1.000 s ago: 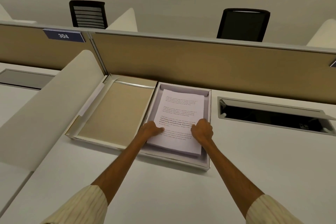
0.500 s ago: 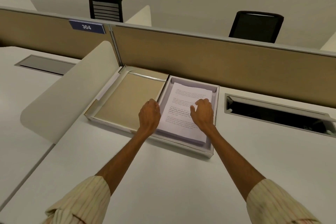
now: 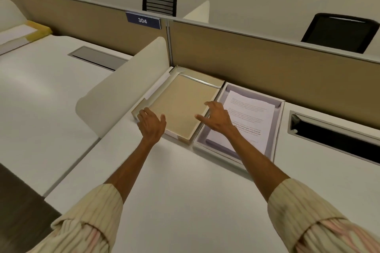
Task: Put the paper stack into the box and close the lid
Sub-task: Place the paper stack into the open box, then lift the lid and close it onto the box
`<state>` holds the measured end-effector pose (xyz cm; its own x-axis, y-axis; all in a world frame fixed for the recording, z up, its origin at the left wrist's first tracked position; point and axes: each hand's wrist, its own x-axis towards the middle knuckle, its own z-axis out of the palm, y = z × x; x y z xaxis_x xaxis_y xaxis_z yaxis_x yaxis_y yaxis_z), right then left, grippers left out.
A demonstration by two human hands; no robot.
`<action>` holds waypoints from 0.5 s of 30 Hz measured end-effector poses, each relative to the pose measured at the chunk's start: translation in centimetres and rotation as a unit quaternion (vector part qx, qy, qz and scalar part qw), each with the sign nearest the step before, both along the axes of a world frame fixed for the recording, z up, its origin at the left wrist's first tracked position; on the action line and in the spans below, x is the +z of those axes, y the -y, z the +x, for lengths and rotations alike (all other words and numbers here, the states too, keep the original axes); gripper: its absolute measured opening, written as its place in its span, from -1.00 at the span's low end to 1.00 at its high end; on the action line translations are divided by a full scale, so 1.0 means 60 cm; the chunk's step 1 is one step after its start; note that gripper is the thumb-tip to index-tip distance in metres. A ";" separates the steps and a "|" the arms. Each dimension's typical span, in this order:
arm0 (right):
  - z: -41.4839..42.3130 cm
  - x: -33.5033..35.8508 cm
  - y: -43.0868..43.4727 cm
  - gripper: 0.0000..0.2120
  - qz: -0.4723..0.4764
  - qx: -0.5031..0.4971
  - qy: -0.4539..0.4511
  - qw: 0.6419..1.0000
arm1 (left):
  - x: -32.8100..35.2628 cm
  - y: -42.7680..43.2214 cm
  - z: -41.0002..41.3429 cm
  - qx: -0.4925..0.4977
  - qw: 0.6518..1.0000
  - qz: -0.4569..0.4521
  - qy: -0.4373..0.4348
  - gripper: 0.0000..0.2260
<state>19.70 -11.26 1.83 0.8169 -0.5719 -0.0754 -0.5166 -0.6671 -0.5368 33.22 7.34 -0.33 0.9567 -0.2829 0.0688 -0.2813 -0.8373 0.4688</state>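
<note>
A white paper stack (image 3: 249,117) with printed text lies flat inside the shallow white box (image 3: 278,127) on the desk. The box's lid (image 3: 181,104) lies upturned just left of it, showing a tan inside. My left hand (image 3: 151,124) hovers open at the lid's near left corner. My right hand (image 3: 218,118) is open over the lid's right edge, where the lid meets the box, fingers spread toward the lid. Neither hand holds anything.
A tan partition wall (image 3: 267,68) runs behind the box. A rounded white side divider (image 3: 123,88) stands left of the lid. An open cable slot (image 3: 333,137) is cut into the desk right of the box. Black chairs (image 3: 160,2) stand beyond the partition.
Both hands left the paper stack and moved left to the lid, opening as they went. The camera view swung left. The stack stays in the box.
</note>
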 end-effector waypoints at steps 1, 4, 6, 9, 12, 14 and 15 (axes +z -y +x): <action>0.012 -0.005 -0.010 -0.27 0.002 0.017 -0.007 1.000 | -0.005 -0.005 0.008 0.013 1.000 0.002 -0.015 -0.36; 0.039 -0.024 -0.038 -0.19 0.021 0.061 -0.035 0.997 | -0.018 -0.016 0.025 0.043 0.997 -0.003 -0.064 -0.23; 0.052 -0.040 -0.054 -0.14 0.030 0.090 -0.055 0.994 | -0.028 -0.019 0.032 0.061 0.994 -0.004 -0.091 -0.16; 0.066 -0.065 -0.077 -0.11 0.001 0.129 -0.088 0.988 | -0.043 -0.021 0.040 0.083 0.987 0.017 -0.140 -0.14; 0.077 -0.084 -0.093 -0.20 -0.030 0.152 -0.113 0.981 | -0.056 -0.020 0.044 0.081 0.980 0.066 -0.170 -0.23; 0.080 -0.091 -0.097 -0.35 -0.052 0.162 -0.124 0.978 | -0.060 -0.017 0.044 0.072 0.979 0.071 -0.179 -0.30; 0.081 -0.092 -0.098 -0.42 -0.062 0.164 -0.128 0.976 | -0.061 -0.014 0.045 0.070 0.978 0.066 -0.182 -0.33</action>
